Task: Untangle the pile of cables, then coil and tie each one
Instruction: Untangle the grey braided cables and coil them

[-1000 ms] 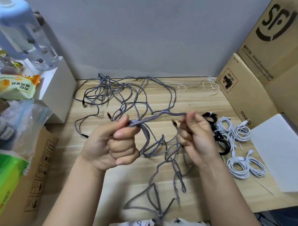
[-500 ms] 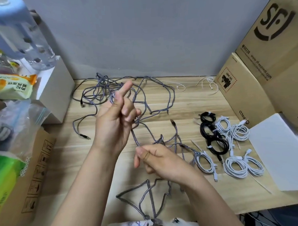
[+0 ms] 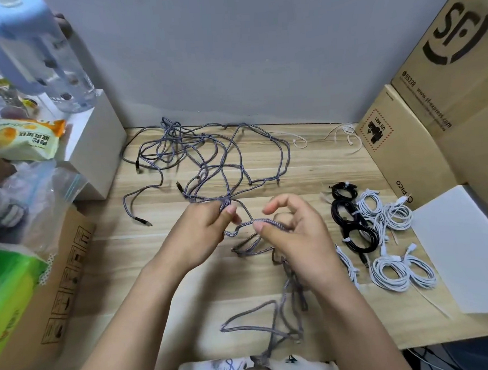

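Observation:
A tangle of grey braided cables (image 3: 208,155) sprawls over the back of the wooden table (image 3: 315,170), and loose loops trail toward the near edge (image 3: 271,320). My left hand (image 3: 203,231) pinches a bunch of grey strands between thumb and fingers. My right hand (image 3: 292,236) holds a short doubled length of the same grey cable (image 3: 255,223) under its thumb, with the index finger raised. The two hands are a few centimetres apart above the table's middle. Tied coils lie to the right: black ones (image 3: 350,222) and white ones (image 3: 392,270).
Cardboard boxes (image 3: 419,126) and a white sheet (image 3: 461,248) stand at the right. A white box (image 3: 96,152), snack bags and another carton (image 3: 46,291) crowd the left. Thin white ties (image 3: 344,133) lie at the back by the wall.
My left hand has come down from the raised position to table height. My right hand has moved up and right to meet it, now holding a doubled section of grey cable.

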Demonstrator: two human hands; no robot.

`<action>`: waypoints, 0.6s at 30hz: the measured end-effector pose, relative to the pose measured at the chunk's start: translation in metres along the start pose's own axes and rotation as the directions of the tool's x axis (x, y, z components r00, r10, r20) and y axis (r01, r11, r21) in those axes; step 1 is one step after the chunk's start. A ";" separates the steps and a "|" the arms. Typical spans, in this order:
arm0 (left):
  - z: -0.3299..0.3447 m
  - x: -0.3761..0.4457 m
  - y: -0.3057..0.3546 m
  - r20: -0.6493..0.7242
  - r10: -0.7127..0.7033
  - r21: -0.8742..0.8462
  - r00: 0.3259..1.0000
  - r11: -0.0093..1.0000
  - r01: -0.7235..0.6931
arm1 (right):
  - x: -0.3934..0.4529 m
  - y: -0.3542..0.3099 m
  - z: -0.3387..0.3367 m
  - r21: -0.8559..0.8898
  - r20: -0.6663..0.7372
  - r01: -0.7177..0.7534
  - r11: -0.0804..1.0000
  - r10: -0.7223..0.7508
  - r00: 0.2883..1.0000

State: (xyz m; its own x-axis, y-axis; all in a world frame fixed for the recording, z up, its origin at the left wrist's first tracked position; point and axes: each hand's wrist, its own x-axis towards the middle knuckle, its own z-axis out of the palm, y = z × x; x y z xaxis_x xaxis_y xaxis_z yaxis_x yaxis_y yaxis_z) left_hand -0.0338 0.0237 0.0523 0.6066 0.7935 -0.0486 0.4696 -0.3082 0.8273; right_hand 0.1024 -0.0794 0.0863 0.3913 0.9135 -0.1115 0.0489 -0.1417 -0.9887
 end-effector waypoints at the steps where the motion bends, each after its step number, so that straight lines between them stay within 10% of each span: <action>1: -0.001 -0.004 0.000 0.055 -0.020 -0.084 0.998 0.996 0.025 | 0.001 -0.002 -0.005 0.029 -0.030 0.018 0.999 -0.017 0.999; 8: -0.018 -0.021 0.007 0.511 0.209 -0.695 0.834 0.672 0.258 | 0.008 -0.003 -0.012 0.177 -0.050 0.022 0.984 -0.013 0.999; 14: -0.018 -0.018 0.019 0.420 0.555 -0.895 0.718 0.382 0.229 | 0.008 0.005 0.006 0.276 0.215 -0.150 0.949 0.091 0.972; 18: -0.002 -0.016 0.030 0.217 0.666 -0.905 0.714 -0.137 0.403 | 0.007 0.007 0.017 0.229 0.349 -0.227 0.947 0.138 0.927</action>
State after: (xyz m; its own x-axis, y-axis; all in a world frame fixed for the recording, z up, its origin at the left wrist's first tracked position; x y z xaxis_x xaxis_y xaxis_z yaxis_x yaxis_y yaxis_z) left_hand -0.0310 0.0025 0.0793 0.8849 0.2472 0.3948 -0.4004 0.8369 0.3733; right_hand 0.0899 -0.0679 0.0768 0.0484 0.9603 -0.2747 -0.2526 -0.2543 -0.9336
